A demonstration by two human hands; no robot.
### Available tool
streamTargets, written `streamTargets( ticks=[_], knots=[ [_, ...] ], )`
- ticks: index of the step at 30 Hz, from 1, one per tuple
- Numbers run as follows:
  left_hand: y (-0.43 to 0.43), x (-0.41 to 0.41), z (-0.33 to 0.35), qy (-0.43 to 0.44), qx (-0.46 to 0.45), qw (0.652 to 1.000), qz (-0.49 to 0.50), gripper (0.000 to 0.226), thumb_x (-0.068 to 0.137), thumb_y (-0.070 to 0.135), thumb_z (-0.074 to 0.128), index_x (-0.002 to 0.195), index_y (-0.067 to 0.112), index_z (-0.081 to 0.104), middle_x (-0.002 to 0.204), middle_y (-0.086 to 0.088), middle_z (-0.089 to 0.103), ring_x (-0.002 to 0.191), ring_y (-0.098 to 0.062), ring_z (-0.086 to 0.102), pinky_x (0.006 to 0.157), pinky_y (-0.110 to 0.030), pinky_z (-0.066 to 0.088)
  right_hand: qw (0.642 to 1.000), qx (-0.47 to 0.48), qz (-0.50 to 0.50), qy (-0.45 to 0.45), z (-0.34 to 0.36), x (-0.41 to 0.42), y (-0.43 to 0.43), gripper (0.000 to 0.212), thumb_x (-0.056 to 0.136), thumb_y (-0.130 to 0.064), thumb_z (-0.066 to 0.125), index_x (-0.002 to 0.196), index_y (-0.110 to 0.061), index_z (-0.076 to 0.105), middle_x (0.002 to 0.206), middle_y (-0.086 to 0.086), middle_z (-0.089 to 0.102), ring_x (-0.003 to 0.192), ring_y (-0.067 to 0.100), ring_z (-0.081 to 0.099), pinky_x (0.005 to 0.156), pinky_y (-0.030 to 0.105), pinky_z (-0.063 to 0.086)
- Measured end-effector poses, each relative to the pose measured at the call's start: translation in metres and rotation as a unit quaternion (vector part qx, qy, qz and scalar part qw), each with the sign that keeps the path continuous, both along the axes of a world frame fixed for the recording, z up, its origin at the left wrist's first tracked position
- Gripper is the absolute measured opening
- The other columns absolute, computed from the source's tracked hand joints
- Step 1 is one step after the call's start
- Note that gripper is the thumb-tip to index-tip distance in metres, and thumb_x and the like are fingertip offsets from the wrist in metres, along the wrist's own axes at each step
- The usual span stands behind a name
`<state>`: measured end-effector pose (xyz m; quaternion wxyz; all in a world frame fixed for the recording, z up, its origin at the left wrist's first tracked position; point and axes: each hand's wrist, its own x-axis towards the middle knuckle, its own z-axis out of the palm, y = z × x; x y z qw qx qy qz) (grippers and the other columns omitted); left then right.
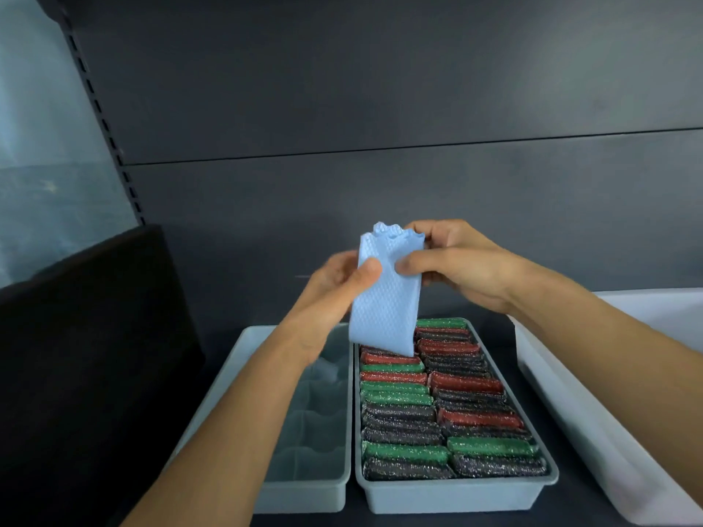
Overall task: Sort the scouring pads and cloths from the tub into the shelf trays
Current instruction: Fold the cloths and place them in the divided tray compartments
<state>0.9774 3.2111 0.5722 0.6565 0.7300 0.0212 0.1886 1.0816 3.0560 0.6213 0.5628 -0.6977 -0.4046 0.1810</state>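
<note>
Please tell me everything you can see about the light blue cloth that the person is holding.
The light blue cloth looks like thin non-woven material embossed with a small diamond pattern. It is folded into a narrow strip with a wavy top edge. It hangs nearly upright above the far end of the tray of scouring pads; whether its lower end touches the pads cannot be told. The left hand pinches its left edge, and the right hand pinches its upper right part.

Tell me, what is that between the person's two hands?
A folded blue cloth, seen in the head view. The left hand and the right hand both pinch its upper part, and it hangs above the tray of scouring pads.
</note>
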Motion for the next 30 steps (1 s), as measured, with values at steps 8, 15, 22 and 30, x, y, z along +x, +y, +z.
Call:
streamTargets(
  ticks=[8, 15, 22, 30],
  knots=[
    [-0.023, 0.01, -0.013, -0.06, -0.037, 0.994, 0.081, 0.032, 0.081, 0.031, 0.071, 0.098, 0.004, 0.067, 0.093, -0.009, 0.074, 0.079, -0.019, 0.069, 0.073, -0.041, 0.056, 0.938, 0.131, 0.052, 0.316, -0.053, -0.003, -0.001, 0.055, 0.085, -0.046, 0.06, 0.127, -0.01, 0.059, 0.114, 0.011, 0.068, 0.099, 0.022, 0.066, 0.089, 0.041, 0.054],
    [-0.015, 0.006, -0.027, -0.047, -0.046, 0.995, 0.081, 0.027, 0.079, 0.025, 0.072, 0.098, 0.008, 0.064, 0.095, -0.016, 0.071, 0.083, -0.024, 0.068, 0.074, -0.044, 0.055, 0.937, 0.149, -0.009, 0.315, -0.075, -0.014, 0.007, 0.015, 0.086, -0.009, 0.062, 0.099, -0.009, 0.068, 0.079, 0.009, 0.06, 0.06, 0.016, 0.05, 0.048, 0.022, 0.045],
    [0.001, -0.004, -0.032, 0.027, -0.192, 0.981, 0.02, 0.024, 0.096, 0.021, 0.045, 0.096, 0.024, 0.069, 0.095, -0.004, 0.068, 0.089, -0.023, 0.057, 0.067, -0.033, 0.047, 0.979, 0.16, -0.034, 0.121, -0.079, -0.021, 0.011, 0.044, 0.091, 0.009, 0.048, 0.072, -0.019, 0.076, 0.076, 0.01, 0.064, 0.059, 0.016, 0.047, 0.05, 0.019, 0.041],
    [0.009, -0.016, -0.036, 0.084, -0.057, 0.995, -0.01, 0.027, 0.09, 0.022, 0.063, 0.111, 0.006, 0.069, 0.1, -0.011, 0.074, 0.089, -0.023, 0.07, 0.063, -0.03, 0.055, 0.982, 0.16, -0.081, 0.054, -0.083, -0.026, 0.014, 0.039, 0.092, 0.008, 0.046, 0.087, -0.015, 0.077, 0.094, 0.004, 0.075, 0.091, 0.015, 0.067, 0.082, 0.027, 0.052]
  ],
)
